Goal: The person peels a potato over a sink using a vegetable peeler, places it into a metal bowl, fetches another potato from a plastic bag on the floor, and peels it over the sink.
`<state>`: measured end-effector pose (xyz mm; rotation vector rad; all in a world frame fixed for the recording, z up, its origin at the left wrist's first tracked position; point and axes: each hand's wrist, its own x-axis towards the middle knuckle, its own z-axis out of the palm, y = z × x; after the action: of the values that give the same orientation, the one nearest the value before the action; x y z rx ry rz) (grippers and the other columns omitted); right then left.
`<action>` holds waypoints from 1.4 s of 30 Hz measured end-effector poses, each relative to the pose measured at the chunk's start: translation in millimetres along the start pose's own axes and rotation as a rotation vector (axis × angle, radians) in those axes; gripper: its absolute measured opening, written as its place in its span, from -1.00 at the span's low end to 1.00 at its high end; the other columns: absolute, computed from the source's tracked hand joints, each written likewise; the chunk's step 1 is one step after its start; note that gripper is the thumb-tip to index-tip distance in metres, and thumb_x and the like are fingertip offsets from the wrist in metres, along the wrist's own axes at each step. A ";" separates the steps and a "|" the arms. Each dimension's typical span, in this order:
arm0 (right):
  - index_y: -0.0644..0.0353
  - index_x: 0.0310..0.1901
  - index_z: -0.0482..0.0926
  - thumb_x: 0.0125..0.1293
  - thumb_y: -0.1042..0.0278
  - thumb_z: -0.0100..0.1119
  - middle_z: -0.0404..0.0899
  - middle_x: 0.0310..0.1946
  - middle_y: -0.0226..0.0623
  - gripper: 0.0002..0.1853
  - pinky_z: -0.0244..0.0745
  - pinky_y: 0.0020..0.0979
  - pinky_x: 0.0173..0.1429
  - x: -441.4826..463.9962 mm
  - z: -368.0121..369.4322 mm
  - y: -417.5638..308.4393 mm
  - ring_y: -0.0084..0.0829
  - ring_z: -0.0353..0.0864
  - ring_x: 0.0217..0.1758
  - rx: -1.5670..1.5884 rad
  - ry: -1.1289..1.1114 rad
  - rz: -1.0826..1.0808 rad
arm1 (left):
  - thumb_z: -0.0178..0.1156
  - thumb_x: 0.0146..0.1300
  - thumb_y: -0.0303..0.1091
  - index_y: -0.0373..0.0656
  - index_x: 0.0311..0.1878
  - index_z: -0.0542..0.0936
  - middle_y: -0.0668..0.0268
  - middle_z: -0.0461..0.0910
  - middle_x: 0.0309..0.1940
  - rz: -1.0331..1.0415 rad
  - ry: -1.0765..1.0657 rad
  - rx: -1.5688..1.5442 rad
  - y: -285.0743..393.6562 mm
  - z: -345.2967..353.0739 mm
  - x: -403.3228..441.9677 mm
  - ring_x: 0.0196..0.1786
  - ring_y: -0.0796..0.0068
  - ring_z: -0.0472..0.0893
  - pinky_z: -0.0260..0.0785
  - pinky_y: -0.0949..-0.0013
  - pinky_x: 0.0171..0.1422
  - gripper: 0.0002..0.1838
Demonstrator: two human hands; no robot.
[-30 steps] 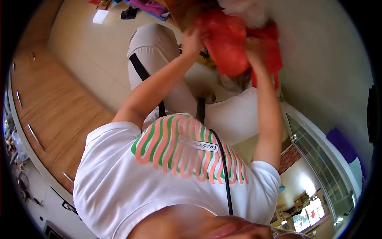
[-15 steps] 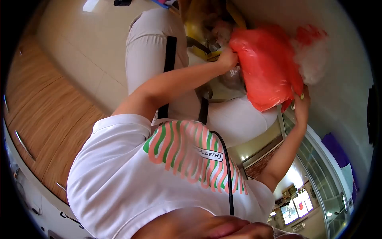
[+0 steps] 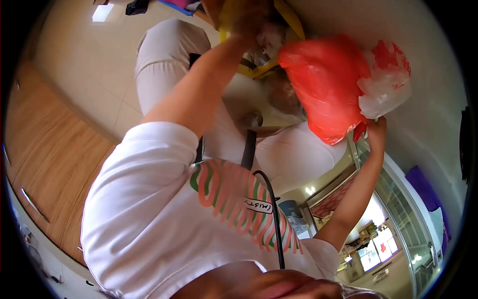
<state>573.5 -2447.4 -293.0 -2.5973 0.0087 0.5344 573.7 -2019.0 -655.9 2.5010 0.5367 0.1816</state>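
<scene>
A bulging red plastic bag [image 3: 323, 84] hangs at the upper right, above my bent knee. My right hand [image 3: 376, 132] is closed on its lower right corner, where a crumpled clear plastic bag with red print [image 3: 386, 87] also touches my fingertips. My left hand [image 3: 249, 25] is up at the yellow-edged bag [image 3: 291, 17], smeared by motion and in shadow, so its fingers do not show clearly. Beside that hand lies a pale crumpled plastic piece [image 3: 271, 39]. Below the yellow edge sits a clear plastic bundle [image 3: 284, 94], its contents hard to make out.
Wooden cabinet fronts [image 3: 55, 164] with metal handles stand on the left. A tiled floor [image 3: 94, 65] stretches at the upper left, with a dark item [image 3: 137, 7] on it. A glass sliding door [image 3: 398, 204] and purple cloth [image 3: 423, 187] are on the right.
My left hand has let go of the red bag's upper left side and moved up and left to the yellow-edged bag. My right hand stays at the red bag's corner.
</scene>
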 end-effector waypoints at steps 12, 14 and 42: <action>0.47 -0.02 0.62 0.39 0.37 0.20 0.73 -0.19 -0.18 -0.71 0.50 -0.30 0.02 19.7 20.5 -1.0 -0.41 0.60 -0.15 0.127 -0.091 0.011 | 0.16 0.35 -0.25 -0.12 0.12 0.62 -0.01 0.70 -0.05 0.528 -0.127 0.413 102.0 -124.6 14.0 -0.05 0.07 0.71 0.57 0.09 0.03 -0.67; 0.47 -0.02 0.62 0.39 0.37 0.19 0.74 -0.18 -0.18 -0.71 0.50 -0.28 0.03 17.0 24.0 -10.0 -0.39 0.60 -0.14 0.103 -0.031 -0.009 | 0.20 0.30 -0.28 -0.16 0.12 0.62 -0.07 0.69 -0.03 0.534 -0.199 0.344 108.6 -118.9 1.8 0.02 0.04 0.70 0.56 0.04 0.11 -0.65; 0.34 0.29 0.41 0.32 0.45 0.31 0.60 0.11 -0.19 -0.47 0.57 -0.25 0.16 11.4 28.1 40.9 -0.32 0.60 0.09 0.108 -0.043 0.038 | 0.30 0.23 -0.25 -0.17 0.20 0.61 0.04 0.66 0.06 0.380 -0.354 0.127 76.5 -24.1 -14.3 0.20 0.06 0.59 0.44 0.11 0.32 -0.53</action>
<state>569.5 -2469.5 -338.7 -2.4842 0.0711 0.5877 580.6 -2070.7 -593.4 2.6546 -0.0752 -0.1567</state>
